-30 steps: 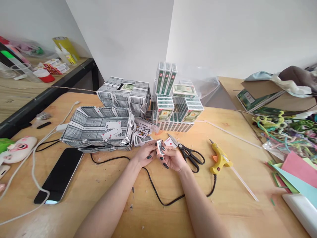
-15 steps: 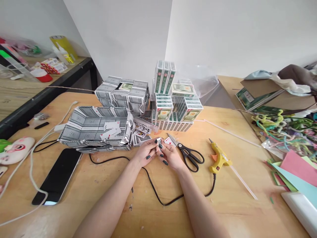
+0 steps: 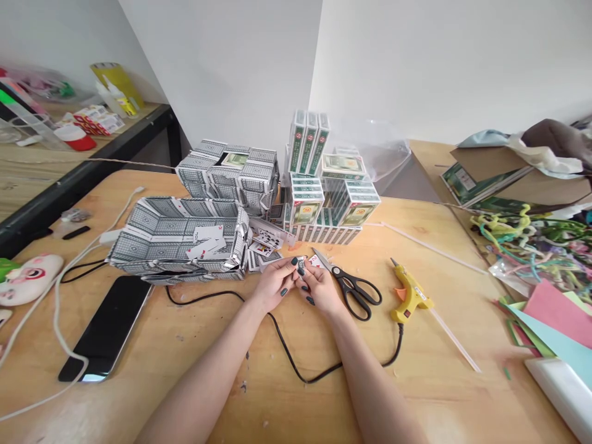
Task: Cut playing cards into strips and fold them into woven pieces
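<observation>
My left hand (image 3: 276,282) and my right hand (image 3: 320,287) meet at the middle of the table, fingers pinched together on a small folded playing card (image 3: 301,266). The fingertips cover most of the card. Just behind the right hand lies a loose playing card (image 3: 316,261), partly under the black-handled scissors (image 3: 354,287). To the left stands an open box made of playing cards (image 3: 152,237), with loose cards (image 3: 208,239) inside it. More cards (image 3: 266,240) lie between that box and my hands.
A second card-built box (image 3: 231,169) stands behind, beside stacked card packs (image 3: 308,206). A yellow glue gun (image 3: 409,293) lies right, its black cord (image 3: 296,367) running past my wrists. A phone (image 3: 108,327) lies left; coloured paper (image 3: 555,314) and pipe cleaners (image 3: 541,246) lie far right.
My hands stay in nearly the same place, and the fingers have shifted slightly on the small card, which has turned a little. The rest of the table looks the same.
</observation>
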`<action>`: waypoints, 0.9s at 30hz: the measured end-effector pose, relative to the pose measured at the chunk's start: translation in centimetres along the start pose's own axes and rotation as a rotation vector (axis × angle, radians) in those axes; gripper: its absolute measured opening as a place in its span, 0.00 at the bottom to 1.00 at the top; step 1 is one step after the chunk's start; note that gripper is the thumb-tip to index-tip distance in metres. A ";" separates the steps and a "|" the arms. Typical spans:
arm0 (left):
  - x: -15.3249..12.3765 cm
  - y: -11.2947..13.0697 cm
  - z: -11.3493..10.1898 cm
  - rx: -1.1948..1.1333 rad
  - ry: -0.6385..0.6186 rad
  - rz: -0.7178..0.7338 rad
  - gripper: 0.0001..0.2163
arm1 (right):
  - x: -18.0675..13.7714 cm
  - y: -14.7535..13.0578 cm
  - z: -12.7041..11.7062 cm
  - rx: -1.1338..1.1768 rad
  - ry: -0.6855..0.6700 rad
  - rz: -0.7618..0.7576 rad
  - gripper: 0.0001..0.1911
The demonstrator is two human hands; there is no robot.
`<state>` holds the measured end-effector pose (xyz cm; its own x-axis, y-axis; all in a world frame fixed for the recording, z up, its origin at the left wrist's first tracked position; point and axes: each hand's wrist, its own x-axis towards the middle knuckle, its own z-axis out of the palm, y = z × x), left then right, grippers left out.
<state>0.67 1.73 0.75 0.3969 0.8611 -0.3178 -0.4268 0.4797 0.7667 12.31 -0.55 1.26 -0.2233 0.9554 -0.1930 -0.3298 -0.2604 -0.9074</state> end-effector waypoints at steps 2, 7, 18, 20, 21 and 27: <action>-0.2 -0.1 0.5 0.113 0.069 0.095 0.11 | 0.1 0.1 -0.2 -0.027 0.043 -0.015 0.16; -0.8 -0.2 1.4 0.373 0.188 0.245 0.14 | 0.3 0.5 -0.2 -0.061 0.083 -0.053 0.17; -0.3 -1.7 1.1 0.538 0.308 0.360 0.09 | 0.3 0.9 0.5 -0.247 0.183 -0.067 0.18; -0.4 -1.5 1.2 0.511 0.305 0.333 0.08 | 0.4 1.2 0.5 -0.288 0.205 -0.076 0.17; -0.5 -1.4 1.3 0.497 0.298 0.320 0.08 | 0.4 1.3 0.4 -0.303 0.215 -0.081 0.17; -0.5 -1.2 1.6 0.493 0.306 0.345 0.07 | 0.4 1.7 0.5 -0.425 0.286 -0.146 0.13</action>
<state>2.21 0.45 0.90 0.0249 0.9950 -0.0972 -0.0379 0.0981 0.9945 11.16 -0.70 -0.19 0.0753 0.9928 -0.0934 0.0752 -0.0991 -0.9922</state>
